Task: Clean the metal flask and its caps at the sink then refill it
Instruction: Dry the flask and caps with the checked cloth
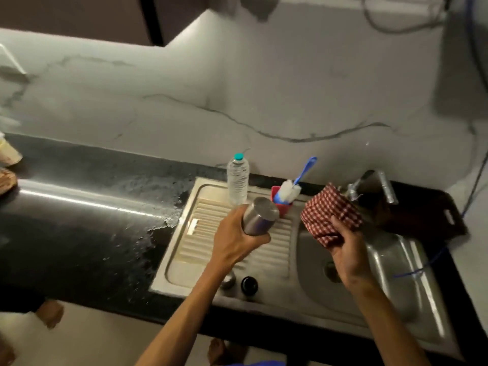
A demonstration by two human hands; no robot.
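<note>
The left hand (235,233) hides the metal flask's (260,216) lower body, while the forearm partly covers a silver cap (229,280) on the drainboard (184,260).

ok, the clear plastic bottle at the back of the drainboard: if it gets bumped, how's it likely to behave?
The plastic bottle stands tall and narrow, so it probably tips easily. It looks full, so likely fairly heavy. Thin clear walls probably flex; once down, it would likely roll.

Steel flask (260,215) tilted above the drainboard; two caps (249,285) at the front edge.
</note>
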